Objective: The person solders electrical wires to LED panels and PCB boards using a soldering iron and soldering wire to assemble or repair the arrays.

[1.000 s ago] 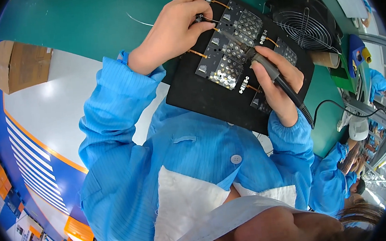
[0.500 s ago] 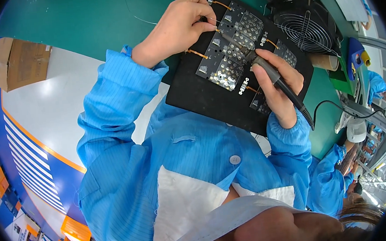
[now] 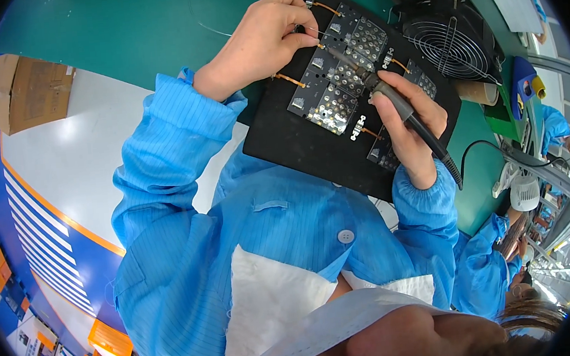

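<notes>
My right hand [image 3: 416, 126] is closed round the dark handle of a soldering iron [image 3: 397, 104]. The iron's tip points up and left to the edge of a black circuit board [image 3: 326, 103], close to my left fingertips. Between the pinched thumb and fingers of my left hand [image 3: 263, 44] runs thin solder wire [image 3: 214, 30], trailing off behind the hand. Several black boards with rows of round silver spots and short orange wires [image 3: 290, 80] lie on a black fixture plate [image 3: 281, 137]. The exact contact at the tip is too small to make out.
A black fan with a wire guard [image 3: 449, 45] stands beyond the plate on the right of the green bench [image 3: 109, 30]. The iron's black cable [image 3: 479, 146] runs off right. A cardboard box [image 3: 33, 91] is at the left. Another person's blue sleeve [image 3: 482, 262] shows lower right.
</notes>
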`<state>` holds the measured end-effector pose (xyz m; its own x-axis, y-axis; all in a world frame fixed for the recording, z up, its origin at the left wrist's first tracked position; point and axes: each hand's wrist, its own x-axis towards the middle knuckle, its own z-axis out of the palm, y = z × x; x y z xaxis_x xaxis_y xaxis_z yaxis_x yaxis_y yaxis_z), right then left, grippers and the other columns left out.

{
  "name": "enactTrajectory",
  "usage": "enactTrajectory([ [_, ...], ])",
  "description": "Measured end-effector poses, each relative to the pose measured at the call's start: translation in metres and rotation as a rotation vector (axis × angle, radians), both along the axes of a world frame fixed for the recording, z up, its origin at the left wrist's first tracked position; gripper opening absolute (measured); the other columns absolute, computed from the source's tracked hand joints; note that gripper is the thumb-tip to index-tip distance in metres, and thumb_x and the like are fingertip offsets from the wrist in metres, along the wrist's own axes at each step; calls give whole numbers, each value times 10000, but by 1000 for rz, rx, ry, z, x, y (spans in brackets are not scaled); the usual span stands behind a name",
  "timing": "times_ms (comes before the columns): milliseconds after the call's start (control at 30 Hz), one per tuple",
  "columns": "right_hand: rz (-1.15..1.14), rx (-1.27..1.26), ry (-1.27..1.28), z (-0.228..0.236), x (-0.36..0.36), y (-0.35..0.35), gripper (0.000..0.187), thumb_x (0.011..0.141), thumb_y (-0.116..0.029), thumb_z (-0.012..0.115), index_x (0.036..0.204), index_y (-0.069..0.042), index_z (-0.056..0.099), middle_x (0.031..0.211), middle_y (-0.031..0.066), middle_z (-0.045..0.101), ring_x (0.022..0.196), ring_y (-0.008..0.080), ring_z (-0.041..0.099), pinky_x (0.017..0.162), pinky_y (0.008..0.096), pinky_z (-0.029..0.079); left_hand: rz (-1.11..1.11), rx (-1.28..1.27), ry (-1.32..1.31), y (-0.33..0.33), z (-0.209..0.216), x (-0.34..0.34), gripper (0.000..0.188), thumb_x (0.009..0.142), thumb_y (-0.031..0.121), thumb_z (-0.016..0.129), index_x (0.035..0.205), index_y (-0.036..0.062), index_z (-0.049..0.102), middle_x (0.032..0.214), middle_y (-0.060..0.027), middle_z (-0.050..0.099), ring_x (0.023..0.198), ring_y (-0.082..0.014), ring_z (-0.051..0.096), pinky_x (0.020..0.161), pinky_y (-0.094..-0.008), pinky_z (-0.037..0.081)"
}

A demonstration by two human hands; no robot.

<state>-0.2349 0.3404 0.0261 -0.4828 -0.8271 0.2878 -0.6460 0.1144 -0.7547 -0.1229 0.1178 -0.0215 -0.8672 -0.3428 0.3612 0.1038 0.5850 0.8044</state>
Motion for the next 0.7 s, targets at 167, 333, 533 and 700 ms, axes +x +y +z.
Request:
enactTrajectory([
  [167,26,-5,1,0,-1,1,285,800,-83,741,1062,5,672,864,133,705,737,167,686,641,233,522,1,5,12,0,-1,0,74,787,12,718,839,16,667,847,-25,513,595,-114,407,534,-279,347],
  [333,-7,11,-45,0,-1,1,282,799,-84,742,1059,1,674,877,135,708,750,170,689,655,237,525,5,-5,9,1,0,0,79,784,9,719,846,22,672,845,-21,511,591,-114,395,533,-279,342],
  [533,1,14,-90,0,-2,2,281,798,-77,737,1059,6,672,880,138,707,756,171,690,666,239,529,12,0,13,0,-2,1,79,779,3,720,839,23,673,844,-18,507,591,-110,385,532,-274,336],
  [700,-21,16,-116,0,-2,1,280,797,-78,738,1056,7,675,886,137,707,757,167,688,673,239,531,7,6,20,1,-2,0,75,780,10,724,831,24,672,846,-16,505,586,-108,374,529,-272,331],
])
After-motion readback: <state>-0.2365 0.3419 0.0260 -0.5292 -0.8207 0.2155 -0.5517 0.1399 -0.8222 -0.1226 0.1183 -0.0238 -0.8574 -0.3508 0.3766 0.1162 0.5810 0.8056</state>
